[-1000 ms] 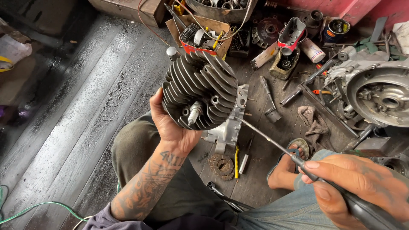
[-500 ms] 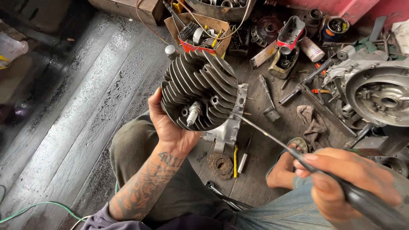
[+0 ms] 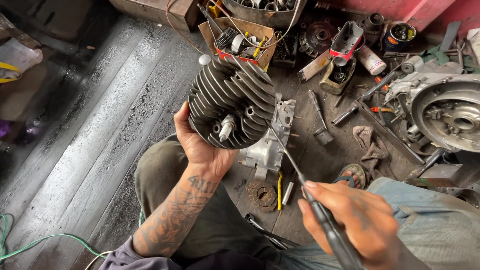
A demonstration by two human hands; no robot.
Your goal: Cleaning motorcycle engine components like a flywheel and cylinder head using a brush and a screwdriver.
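My left hand (image 3: 199,145) holds up a dark, finned engine cylinder head (image 3: 231,103) from below, with a spark plug (image 3: 226,127) sticking out of its near face. My right hand (image 3: 352,220) grips the black handle of a long thin screwdriver (image 3: 295,167). Its shaft slants up and left, and the tip meets the right side of the cylinder head. My left forearm is tattooed and rests over my knee.
An aluminium engine cover (image 3: 272,142) lies on the floor under the head, with a clutch disc (image 3: 262,194) and a socket (image 3: 287,192) near it. A large engine casing (image 3: 447,112) sits at right. A cardboard box of parts (image 3: 240,37), a rag (image 3: 372,145) and scattered tools fill the back.
My right hand has moved left and up with the screwdriver, bringing more of the hand into view. The cylinder head stays held in about the same place.
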